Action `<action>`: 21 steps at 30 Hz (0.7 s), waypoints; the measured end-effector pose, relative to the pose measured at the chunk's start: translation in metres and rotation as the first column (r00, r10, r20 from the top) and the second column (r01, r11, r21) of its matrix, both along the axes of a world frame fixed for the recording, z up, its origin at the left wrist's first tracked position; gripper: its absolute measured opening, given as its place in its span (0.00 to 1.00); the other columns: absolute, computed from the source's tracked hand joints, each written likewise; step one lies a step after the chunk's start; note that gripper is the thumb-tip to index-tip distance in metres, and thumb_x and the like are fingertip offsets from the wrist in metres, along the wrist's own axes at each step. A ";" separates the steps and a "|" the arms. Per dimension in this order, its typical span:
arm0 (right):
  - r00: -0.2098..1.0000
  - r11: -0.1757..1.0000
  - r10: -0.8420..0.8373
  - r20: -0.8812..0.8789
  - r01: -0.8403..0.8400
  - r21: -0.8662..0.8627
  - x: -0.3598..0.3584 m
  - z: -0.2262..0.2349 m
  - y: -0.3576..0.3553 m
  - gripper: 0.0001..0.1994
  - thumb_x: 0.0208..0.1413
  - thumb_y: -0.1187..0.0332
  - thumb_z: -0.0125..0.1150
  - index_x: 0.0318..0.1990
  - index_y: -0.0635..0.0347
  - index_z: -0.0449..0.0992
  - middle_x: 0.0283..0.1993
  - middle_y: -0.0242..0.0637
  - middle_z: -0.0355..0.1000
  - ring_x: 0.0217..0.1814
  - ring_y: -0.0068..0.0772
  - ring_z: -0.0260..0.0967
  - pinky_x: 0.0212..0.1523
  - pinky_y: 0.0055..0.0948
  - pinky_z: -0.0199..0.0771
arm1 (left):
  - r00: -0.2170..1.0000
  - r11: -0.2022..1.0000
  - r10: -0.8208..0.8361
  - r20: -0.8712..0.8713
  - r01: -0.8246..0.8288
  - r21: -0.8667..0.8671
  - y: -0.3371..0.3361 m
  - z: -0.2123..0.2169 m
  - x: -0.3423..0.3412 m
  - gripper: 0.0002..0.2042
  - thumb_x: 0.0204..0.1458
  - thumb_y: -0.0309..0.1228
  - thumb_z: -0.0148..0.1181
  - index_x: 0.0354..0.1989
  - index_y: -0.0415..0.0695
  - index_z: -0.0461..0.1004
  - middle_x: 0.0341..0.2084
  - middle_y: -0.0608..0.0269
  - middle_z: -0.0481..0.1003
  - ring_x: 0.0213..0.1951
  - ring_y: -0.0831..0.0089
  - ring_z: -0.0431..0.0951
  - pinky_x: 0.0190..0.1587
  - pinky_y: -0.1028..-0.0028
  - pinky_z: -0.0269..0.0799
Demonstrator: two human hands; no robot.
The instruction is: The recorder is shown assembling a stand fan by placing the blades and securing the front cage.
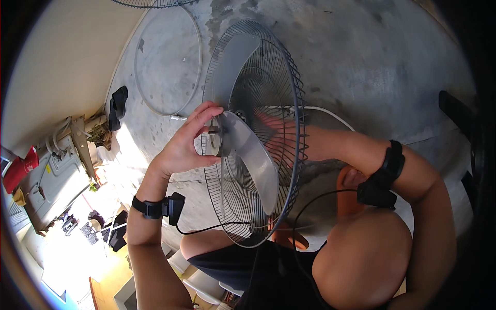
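A grey fan blade [253, 160] sits with its hub inside a round wire fan guard [297, 98], which stands on edge in front of me. My left hand [188, 139] grips the hub from the left, thumb below and fingers above. Behind the wires, on the right, my right hand [279, 135] lies against the back of the guard with its fingers spread. The wires partly hide it, so I cannot tell whether it also touches the fan's back. Another wide blade shows at the top of the guard.
A second wire guard [150, 3] shows at the top edge. A pale ring [200, 57] lies on the concrete floor [351, 62], near black shoes [119, 103]. A white cable [330, 112] runs behind the guard. Black cables hang from my wristbands [150, 208]. Clutter lies at left.
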State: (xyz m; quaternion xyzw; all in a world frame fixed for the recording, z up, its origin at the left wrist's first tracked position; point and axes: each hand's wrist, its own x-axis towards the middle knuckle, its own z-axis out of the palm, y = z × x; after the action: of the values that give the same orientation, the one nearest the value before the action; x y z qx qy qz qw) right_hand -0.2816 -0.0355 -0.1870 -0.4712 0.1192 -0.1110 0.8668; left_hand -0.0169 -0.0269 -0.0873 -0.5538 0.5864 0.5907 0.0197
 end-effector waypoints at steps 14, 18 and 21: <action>0.996 1.000 -0.019 -0.087 0.018 -0.011 0.006 -0.002 0.001 0.37 0.52 0.60 0.59 0.67 0.45 0.45 0.43 0.33 0.71 0.30 0.24 0.67 0.25 0.25 0.72 | 0.985 0.988 0.119 0.125 -0.130 0.083 -0.001 0.008 -0.009 0.43 0.35 0.18 0.59 0.65 0.53 0.49 0.64 0.66 0.46 0.60 0.65 0.56 0.58 0.63 0.59; 0.995 0.998 0.027 -0.091 -0.023 0.054 0.008 -0.004 0.003 0.36 0.52 0.59 0.59 0.66 0.45 0.46 0.40 0.32 0.71 0.28 0.23 0.66 0.24 0.24 0.71 | 0.952 0.923 0.288 0.102 -0.304 0.237 0.001 0.014 -0.010 0.42 0.38 0.21 0.58 0.66 0.51 0.46 0.64 0.64 0.49 0.63 0.61 0.52 0.61 0.61 0.54; 0.998 1.000 -0.021 -0.066 0.021 0.001 0.006 -0.003 0.001 0.35 0.52 0.59 0.58 0.66 0.46 0.47 0.39 0.33 0.71 0.27 0.23 0.65 0.23 0.24 0.70 | 0.954 0.976 0.202 0.219 -0.215 0.036 0.009 0.013 -0.027 0.40 0.38 0.27 0.62 0.64 0.51 0.51 0.60 0.57 0.52 0.60 0.63 0.56 0.57 0.66 0.58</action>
State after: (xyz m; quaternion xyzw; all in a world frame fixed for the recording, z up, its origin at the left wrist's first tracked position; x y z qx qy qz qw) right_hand -0.2756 -0.0341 -0.1901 -0.4726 0.1529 -0.1042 0.8617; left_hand -0.0442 -0.0184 -0.0744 -0.6723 0.5012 0.5436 0.0369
